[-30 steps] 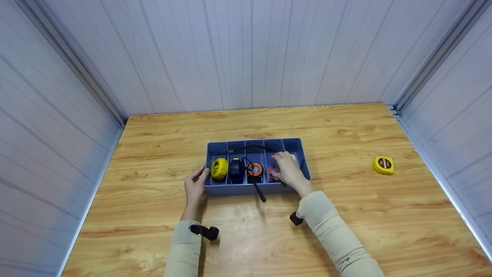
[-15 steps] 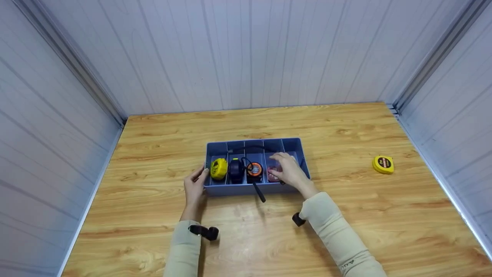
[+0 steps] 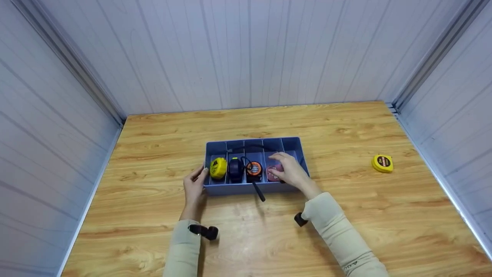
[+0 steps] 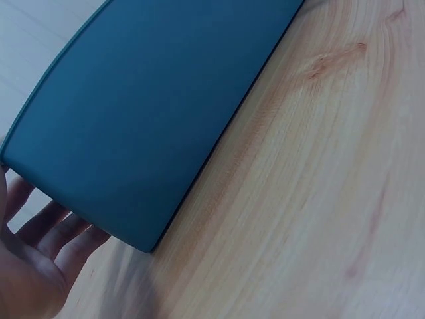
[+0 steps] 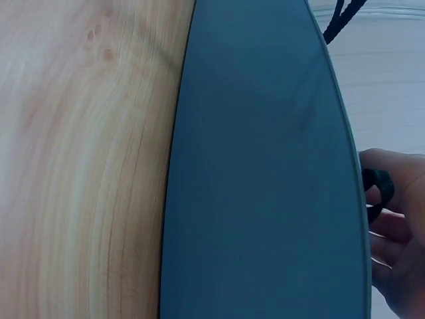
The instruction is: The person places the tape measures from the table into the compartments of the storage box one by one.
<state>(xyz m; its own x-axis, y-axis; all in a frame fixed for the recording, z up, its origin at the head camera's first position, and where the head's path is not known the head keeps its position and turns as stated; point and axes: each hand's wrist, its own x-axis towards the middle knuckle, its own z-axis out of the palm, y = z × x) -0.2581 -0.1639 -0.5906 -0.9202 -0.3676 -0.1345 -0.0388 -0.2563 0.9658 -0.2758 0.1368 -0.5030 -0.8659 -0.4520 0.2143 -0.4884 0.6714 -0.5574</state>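
A blue divided box (image 3: pixel 246 188) stands on the table, tape measures in its compartments. My left hand (image 3: pixel 193 186) holds its left end, thumb at the rim and fingers along the outside of the end wall (image 4: pixel 99 226). My right hand (image 3: pixel 294 173) is over the fourth compartment, thumb and fingers spread apart above a red tape measure (image 3: pixel 273 173). In the right wrist view a black strap loop (image 5: pixel 380 193) shows beside the right fingers (image 5: pixel 388 229). From the left, a yellow tape measure (image 3: pixel 218 168), a dark blue one (image 3: pixel 235 169) and an orange-and-black one (image 3: pixel 254 169) fill the other compartments.
Another yellow tape measure (image 3: pixel 383 163) lies on the wooden table (image 3: pixel 346 134) at the right. A black strap (image 3: pixel 259 191) hangs over the box's front wall. Pale panel walls (image 3: pixel 246 57) enclose the table at the back and both sides.
My right hand's thumb and fingers have spread away from the red tape measure, and the hand has shifted slightly right. More of the red case shows. My left hand stays at the box's end.
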